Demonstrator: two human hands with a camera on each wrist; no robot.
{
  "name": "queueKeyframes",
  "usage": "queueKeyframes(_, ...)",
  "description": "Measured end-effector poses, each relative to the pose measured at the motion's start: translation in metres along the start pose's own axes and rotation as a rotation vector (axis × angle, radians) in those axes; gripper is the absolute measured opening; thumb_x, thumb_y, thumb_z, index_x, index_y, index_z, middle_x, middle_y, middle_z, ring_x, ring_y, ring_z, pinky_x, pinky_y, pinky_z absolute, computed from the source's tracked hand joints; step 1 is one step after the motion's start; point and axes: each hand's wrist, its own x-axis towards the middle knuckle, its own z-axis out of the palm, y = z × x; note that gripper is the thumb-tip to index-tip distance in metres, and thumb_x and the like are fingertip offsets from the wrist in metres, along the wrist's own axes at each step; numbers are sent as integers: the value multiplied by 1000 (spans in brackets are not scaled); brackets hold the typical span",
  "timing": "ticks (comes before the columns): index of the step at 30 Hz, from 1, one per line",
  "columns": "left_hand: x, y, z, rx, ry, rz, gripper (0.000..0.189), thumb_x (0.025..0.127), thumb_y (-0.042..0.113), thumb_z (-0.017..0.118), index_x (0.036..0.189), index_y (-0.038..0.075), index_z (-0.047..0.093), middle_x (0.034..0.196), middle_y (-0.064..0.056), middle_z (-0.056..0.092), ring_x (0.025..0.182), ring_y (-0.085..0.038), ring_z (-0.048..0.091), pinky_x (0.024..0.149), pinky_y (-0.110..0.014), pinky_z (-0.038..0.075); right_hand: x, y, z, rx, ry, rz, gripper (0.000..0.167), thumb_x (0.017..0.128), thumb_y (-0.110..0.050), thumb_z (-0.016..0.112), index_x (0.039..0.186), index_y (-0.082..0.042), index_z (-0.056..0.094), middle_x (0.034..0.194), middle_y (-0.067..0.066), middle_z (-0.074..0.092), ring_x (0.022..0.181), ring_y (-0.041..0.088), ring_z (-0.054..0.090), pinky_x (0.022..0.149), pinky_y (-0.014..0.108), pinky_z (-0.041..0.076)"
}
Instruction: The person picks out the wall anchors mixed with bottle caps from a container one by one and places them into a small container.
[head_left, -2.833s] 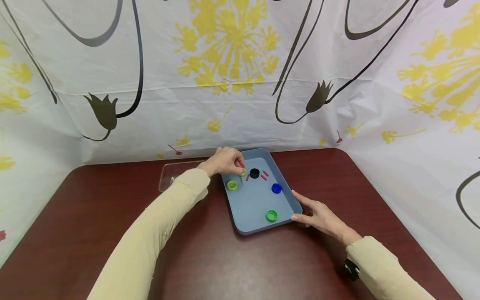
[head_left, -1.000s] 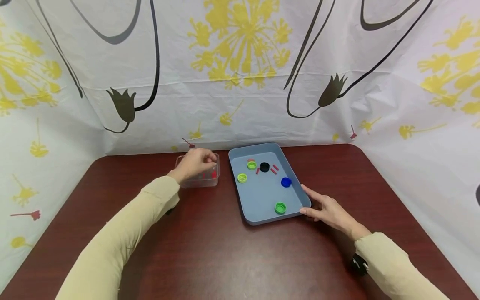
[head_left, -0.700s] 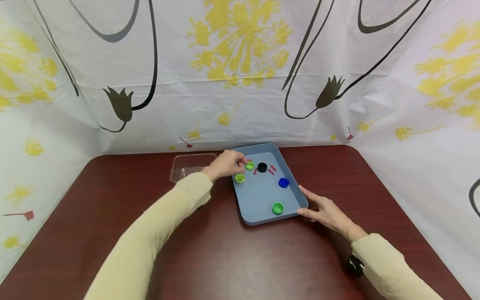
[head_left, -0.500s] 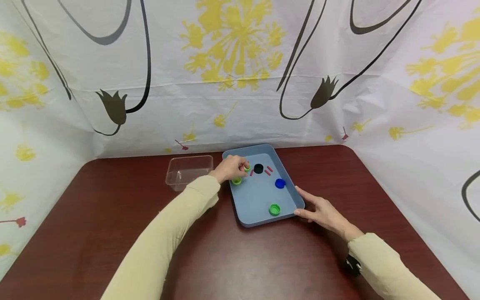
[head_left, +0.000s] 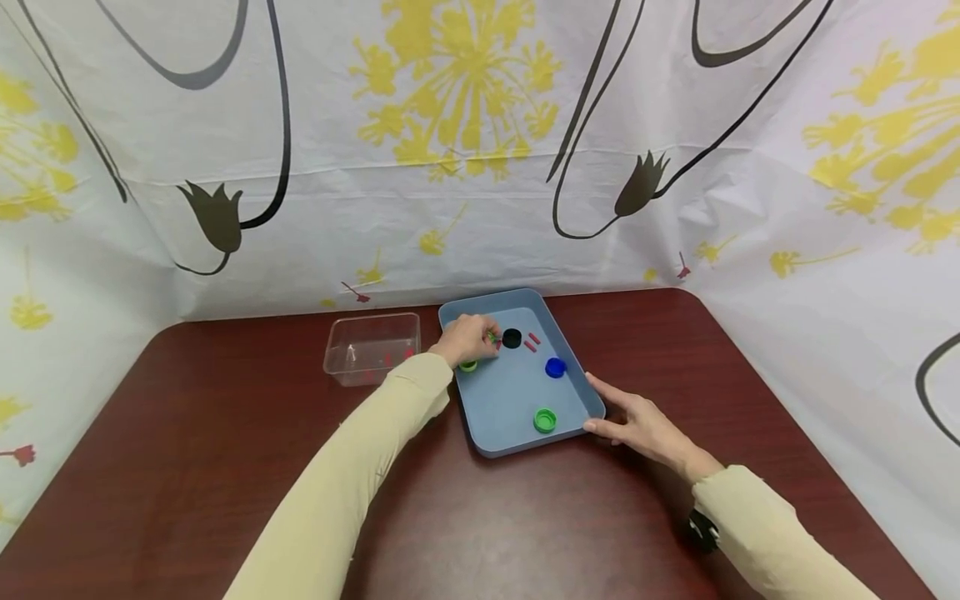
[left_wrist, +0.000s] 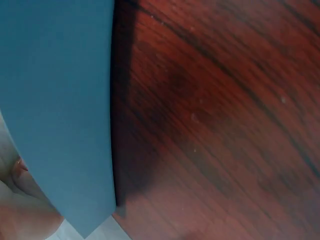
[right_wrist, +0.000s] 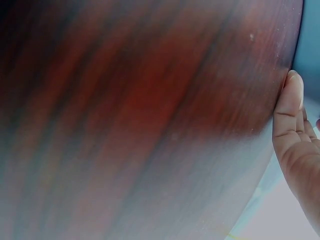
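In the head view a blue-grey tray (head_left: 504, 408) lies on the table. My left hand (head_left: 467, 337) reaches into its far left part, fingers bent down around a light-green bottle cap (head_left: 492, 337); I cannot tell whether they pinch anything. A second light-green cap (head_left: 468, 367) is partly hidden under that hand. Beside the fingertips are a black cap (head_left: 512, 338) and short red sticks (head_left: 530, 347). A blue cap (head_left: 555, 367) and a green cap (head_left: 544, 420) lie nearer the right and front. My right hand (head_left: 637, 425) holds the tray's near right corner between thumb and fingers.
A clear plastic box (head_left: 363, 354) with a few red pieces inside stands left of the tray. Patterned white cloth (head_left: 420, 208) hangs behind the dark wooden table (head_left: 480, 525) and along its sides. The left wrist view shows mostly the tray's outer wall (left_wrist: 65, 100).
My left hand went from the tray to the clear box, then back to the light-green cap. A red stick now lies behind that cap. The right hand stays at the tray's corner.
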Motion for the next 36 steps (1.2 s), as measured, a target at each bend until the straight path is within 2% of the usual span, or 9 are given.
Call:
queueKeyframes(5, 1, 2, 2, 3, 6, -21, 25, 85, 18, 70, 109, 14, 68, 85, 1, 68, 74, -13, 60, 67, -26, 46, -1, -1, 0, 13, -2, -6, 78, 85, -28, 70, 150, -16, 26, 128, 23, 47, 65, 15, 56, 55, 29, 49)
queueKeyframes(13, 5, 0, 6, -7, 27, -34, 22, 86, 19, 69, 108, 15, 69, 88, -1, 68, 75, -14, 60, 64, -25, 45, 0, -3, 0, 14, -8, 6, 80, 85, -30, 70, 150, -16, 25, 133, 23, 44, 70, 17, 58, 57, 30, 50)
queueKeyframes(20, 5, 0, 9, -31, 42, -39, 14, 86, 18, 69, 100, 14, 70, 84, 1, 66, 73, -13, 57, 64, -25, 44, 0, -1, 0, 7, -9, 6, 80, 85, -30, 69, 150, -17, 25, 135, 25, 42, 72, 17, 58, 58, 29, 50)
queueKeyframes(27, 0, -3, 9, -35, 74, -10, 13, 84, 20, 71, 95, 12, 72, 79, 1, 67, 71, -10, 59, 67, -24, 46, 2, -3, 2, 1, -8, 4, 80, 85, -31, 69, 150, -16, 25, 133, 23, 45, 69, 16, 58, 57, 29, 50)
queueKeyframes(36, -9, -3, -3, -173, 129, 11, 16, 85, 20, 70, 98, 10, 70, 76, 1, 65, 63, -10, 56, 59, -21, 43, 1, 1, 1, -43, 14, -15, 79, 86, -31, 69, 149, -13, 26, 139, 26, 41, 68, 13, 59, 59, 27, 51)
